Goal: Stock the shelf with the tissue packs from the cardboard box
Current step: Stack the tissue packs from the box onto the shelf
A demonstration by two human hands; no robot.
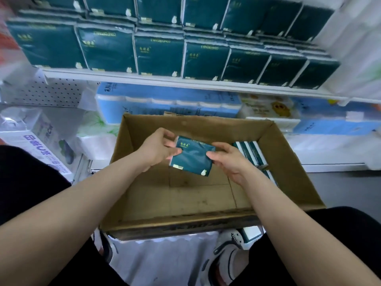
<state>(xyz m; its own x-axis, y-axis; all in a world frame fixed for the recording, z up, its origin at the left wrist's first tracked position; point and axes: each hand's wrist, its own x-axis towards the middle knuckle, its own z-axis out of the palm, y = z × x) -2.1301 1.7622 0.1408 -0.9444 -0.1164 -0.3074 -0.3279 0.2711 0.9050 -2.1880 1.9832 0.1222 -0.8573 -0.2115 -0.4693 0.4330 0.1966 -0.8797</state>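
A dark green tissue pack (191, 156) hangs above the open cardboard box (148, 195), held between both hands. My left hand (157, 148) pinches its left edge, and my right hand (229, 159) grips its right edge. A few more green packs (252, 152) stand on edge against the box's right wall. The rest of the box floor is bare cardboard. Above, the white shelf (185, 80) carries stacked rows of the same green packs (158, 54).
Blue and white toilet-roll bundles (165, 104) fill the lower shelf behind the box. White wrapped packs (47, 141) lie at the left. My dark-trousered knees flank the box, and a white shoe (228, 246) shows below it. The box rests on wrapped rolls (165, 256).
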